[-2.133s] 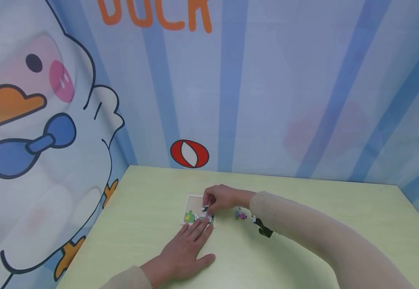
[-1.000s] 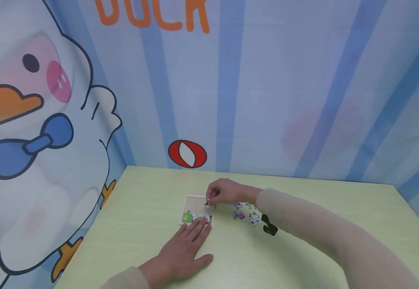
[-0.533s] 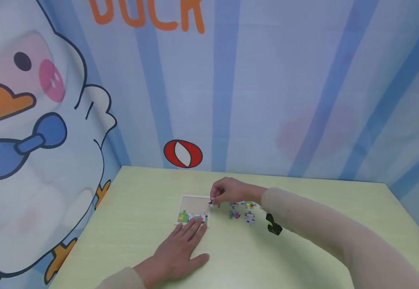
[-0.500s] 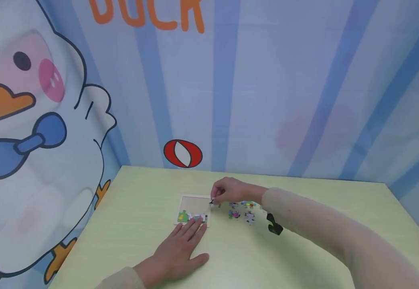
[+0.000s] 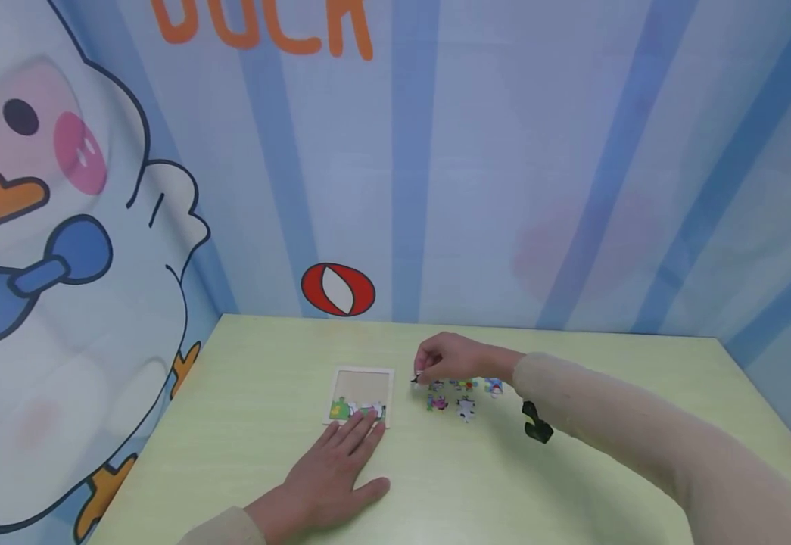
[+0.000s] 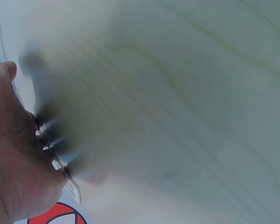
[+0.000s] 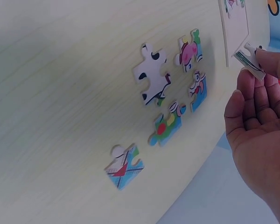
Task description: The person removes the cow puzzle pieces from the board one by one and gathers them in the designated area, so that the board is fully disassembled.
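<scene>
My left hand (image 5: 330, 473) lies flat with fingers straight, fingertips over the near edge of a small puzzle tray (image 5: 362, 384). Assembled pieces, green and white, line the tray's near side; its far part shows bare tan board. Just right of the tray, my right hand (image 5: 451, 357) pinches a white puzzle piece (image 7: 248, 61) with dark markings between thumb and fingers. The right wrist view shows this piece tilted, held above the table beside the tray. In the left wrist view, the left hand (image 6: 23, 154) rests along the tray's edge, its fingertips hidden.
Several loose pieces lie right of the tray: a spotted white piece (image 7: 150, 74), a pink one (image 7: 190, 53), a multicoloured one (image 7: 167, 125) and a red-and-blue one (image 7: 124, 167) among them. A black object (image 5: 537, 424) shows under the right sleeve. A printed curtain (image 5: 477, 166) stands behind the table.
My right hand has moved from over the tray to its right, carrying the pinched puzzle piece, uncovering more of the tray. The left hand stays at the tray's near edge.
</scene>
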A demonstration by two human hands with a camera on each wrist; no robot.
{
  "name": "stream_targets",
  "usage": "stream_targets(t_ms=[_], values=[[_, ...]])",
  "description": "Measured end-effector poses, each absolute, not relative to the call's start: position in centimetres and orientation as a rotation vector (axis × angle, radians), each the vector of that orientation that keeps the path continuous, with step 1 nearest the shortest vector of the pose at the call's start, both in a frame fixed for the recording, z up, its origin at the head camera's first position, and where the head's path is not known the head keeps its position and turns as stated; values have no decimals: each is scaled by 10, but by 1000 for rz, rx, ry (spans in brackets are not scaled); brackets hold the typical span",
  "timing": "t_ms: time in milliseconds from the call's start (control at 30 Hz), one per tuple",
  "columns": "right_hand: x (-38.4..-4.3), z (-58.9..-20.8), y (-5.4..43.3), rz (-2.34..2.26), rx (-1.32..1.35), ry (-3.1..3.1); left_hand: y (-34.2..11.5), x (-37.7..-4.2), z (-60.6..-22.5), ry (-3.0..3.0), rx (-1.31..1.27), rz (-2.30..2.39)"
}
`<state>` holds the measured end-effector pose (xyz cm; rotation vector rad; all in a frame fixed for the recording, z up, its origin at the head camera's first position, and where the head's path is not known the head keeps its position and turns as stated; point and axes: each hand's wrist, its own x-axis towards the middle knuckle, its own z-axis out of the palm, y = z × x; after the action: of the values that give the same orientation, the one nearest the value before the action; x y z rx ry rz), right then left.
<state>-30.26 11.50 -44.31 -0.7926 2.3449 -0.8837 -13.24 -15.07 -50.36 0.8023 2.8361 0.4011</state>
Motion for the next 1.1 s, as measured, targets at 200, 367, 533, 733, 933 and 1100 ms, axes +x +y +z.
stream_targets(t_ms=[200,367,533,733,933,1100], values=[[-300,-444,129,-893,-765,2331,-151,-132,-505,2845,814,433],[-298,-445,140,-919,-729,2330,-150,-131,-502,2841,809,441],[-299,-448,153,-954,-702,2344,-150,-131,-504,2849,803,427],[-296,-447,166,-990,-695,2331,-150,-130,-504,2862,810,446],[-295,-447,182,-1008,-691,2349,-149,-130,-505,2855,794,445],[-294,-447,193,-1032,-675,2357,-149,-131,-504,2848,785,446]])
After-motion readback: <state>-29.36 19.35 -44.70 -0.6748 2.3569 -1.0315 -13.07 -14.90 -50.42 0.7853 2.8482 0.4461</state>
